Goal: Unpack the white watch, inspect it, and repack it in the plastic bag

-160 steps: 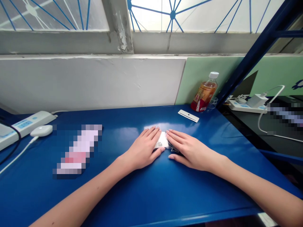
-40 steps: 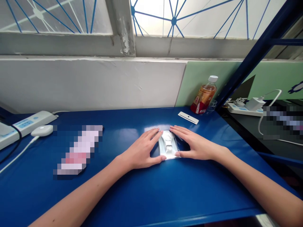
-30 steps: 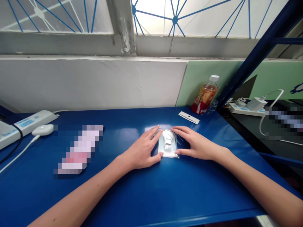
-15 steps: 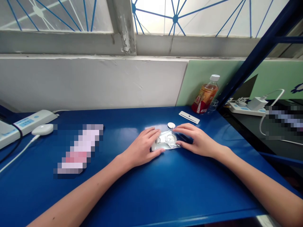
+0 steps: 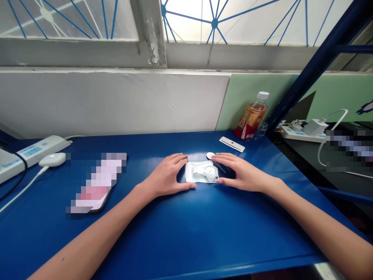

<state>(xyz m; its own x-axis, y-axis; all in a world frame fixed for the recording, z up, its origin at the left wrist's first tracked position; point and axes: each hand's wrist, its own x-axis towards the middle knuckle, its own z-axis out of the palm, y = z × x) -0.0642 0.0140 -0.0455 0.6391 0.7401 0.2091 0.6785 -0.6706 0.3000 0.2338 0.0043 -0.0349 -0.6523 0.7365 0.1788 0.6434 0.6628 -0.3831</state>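
Note:
A white wristwatch (image 5: 209, 172) lies inside a clear plastic bag (image 5: 190, 177) on the blue tabletop. My left hand (image 5: 166, 175) rests at the bag's left end, its thumb and fingers spread apart along the corners. On the other side, my right hand (image 5: 241, 171) is also open, with the thumb by the bag's lower right corner and the fingers near its upper right. Just beyond those right fingertips sits a small round white disc (image 5: 210, 156), partly covered by them. Neither hand is closed around the bag.
A white slotted strip (image 5: 232, 144) and a drink bottle (image 5: 251, 118) stand toward the back right. To the left are a blurred-out phone (image 5: 101, 182), a white charging case (image 5: 52, 160) on a cable, and a power strip (image 5: 35, 151). A blue diagonal post (image 5: 309, 74) borders the right side.
My left hand has drawn back to the left, uncovering the bag's left part, which now lies flatter. My right hand has barely moved.

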